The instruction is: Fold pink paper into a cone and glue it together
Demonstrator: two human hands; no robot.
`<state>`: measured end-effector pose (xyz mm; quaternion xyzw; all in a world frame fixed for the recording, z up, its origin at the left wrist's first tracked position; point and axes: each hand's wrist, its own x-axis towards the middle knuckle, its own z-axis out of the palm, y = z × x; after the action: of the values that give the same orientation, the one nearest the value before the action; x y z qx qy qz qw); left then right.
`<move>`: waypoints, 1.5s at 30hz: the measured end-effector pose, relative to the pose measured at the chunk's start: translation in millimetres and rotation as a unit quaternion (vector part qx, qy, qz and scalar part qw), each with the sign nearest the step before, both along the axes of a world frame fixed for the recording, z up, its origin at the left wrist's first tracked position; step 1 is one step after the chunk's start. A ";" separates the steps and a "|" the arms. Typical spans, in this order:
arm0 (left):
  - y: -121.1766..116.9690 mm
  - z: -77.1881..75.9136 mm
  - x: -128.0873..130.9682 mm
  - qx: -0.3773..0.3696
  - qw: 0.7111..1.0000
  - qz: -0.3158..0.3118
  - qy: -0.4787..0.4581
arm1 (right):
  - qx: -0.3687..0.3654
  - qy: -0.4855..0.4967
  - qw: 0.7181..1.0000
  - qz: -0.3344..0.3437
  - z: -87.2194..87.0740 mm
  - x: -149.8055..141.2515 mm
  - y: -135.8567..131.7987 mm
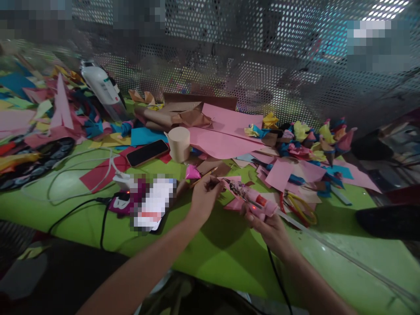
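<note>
Right hand [269, 224] grips pink glue gun [257, 200]; left hand [204, 193], near its tip [234, 187], pinched, contents unclear.

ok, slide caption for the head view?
Right hand gripping a pink glue gun pointed toward the left hand, over a green table strewn with colored paper.

No words I can read from here: the red label [261, 200] on the glue gun [248, 194] and markings [106, 80] on the bottle [102, 91] are blurred.
</note>
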<state>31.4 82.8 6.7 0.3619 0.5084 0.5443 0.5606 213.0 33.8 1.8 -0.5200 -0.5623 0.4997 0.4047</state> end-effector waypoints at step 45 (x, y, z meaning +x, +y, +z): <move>-3.9 6.4 -2.3 -0.005 1.000 -0.005 -0.007 | 0.003 -0.017 1.000 -0.012 1.9 3.8 -0.5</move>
<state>29.1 79.0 13.0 0.3582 0.5054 0.5411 0.5687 216.8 33.3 3.7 -0.5338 -0.5640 0.4843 0.4030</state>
